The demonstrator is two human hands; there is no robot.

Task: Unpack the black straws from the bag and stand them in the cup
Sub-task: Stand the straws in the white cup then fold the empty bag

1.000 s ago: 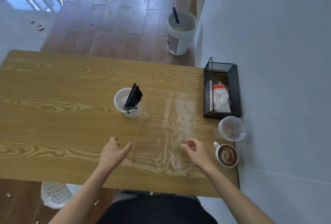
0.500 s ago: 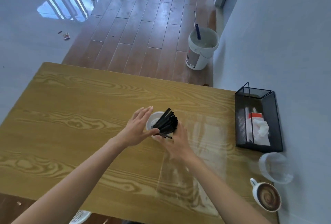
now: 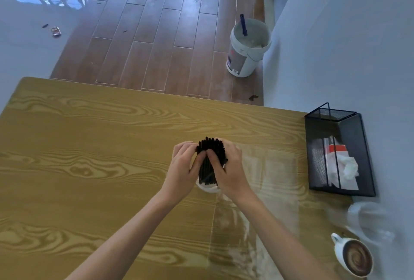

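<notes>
A bundle of black straws (image 3: 210,158) stands upright in a white cup (image 3: 208,188) in the middle of the wooden table (image 3: 89,145). My left hand (image 3: 182,167) wraps the bundle from the left and my right hand (image 3: 228,167) from the right, thumbs pressed on the near side. Most of the cup is hidden behind my hands. The clear plastic bag (image 3: 257,190) lies flat and limp on the table just right of the cup.
A black mesh holder (image 3: 340,152) with napkins stands at the right edge by the wall. A clear lid (image 3: 369,221) and a cup of coffee (image 3: 355,257) sit at the near right corner. A white bucket (image 3: 247,46) stands on the floor beyond the table.
Both hands left the flat bag, reached forward to the cup and closed around the straw bundle, which now stands more upright. The camera moved closer.
</notes>
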